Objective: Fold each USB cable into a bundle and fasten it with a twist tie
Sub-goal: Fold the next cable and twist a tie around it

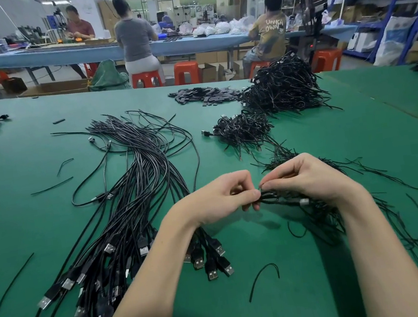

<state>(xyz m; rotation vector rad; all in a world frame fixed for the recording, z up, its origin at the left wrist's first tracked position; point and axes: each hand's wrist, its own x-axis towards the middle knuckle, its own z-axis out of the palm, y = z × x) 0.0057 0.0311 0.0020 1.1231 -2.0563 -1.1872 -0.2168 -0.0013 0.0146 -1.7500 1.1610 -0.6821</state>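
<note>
On the green counter (324,289), just in front of the person, both hands meet over 1 folded cable bundle (283,196); the left hand (223,198) pinches its near end between thumb and curled fingers, and the right hand (308,180) curls over the rest of it, fingertips pressed together at what may be a twist tie, though that part is too small and dark to tell; the bundle looks gathered but I judge the fastening unfinished.

Farther back on the right, a small heap of tied bundles (244,130) and a much larger heap (286,88) behind it suggest a good share of the work is done; on the left, a long sheaf of loose USB cables (138,188) lies fanned out straight, plugs toward the person, so plenty is left.

Beneath and to the right of the right hand, thin loose twist ties (384,221) lie scattered in a tangle, and 1 curved tie (263,275) sits alone near the forearms.

The held cable is thin, black and limp, folded into short loops, with a silver plug (304,201) showing just below the right hand.
</note>
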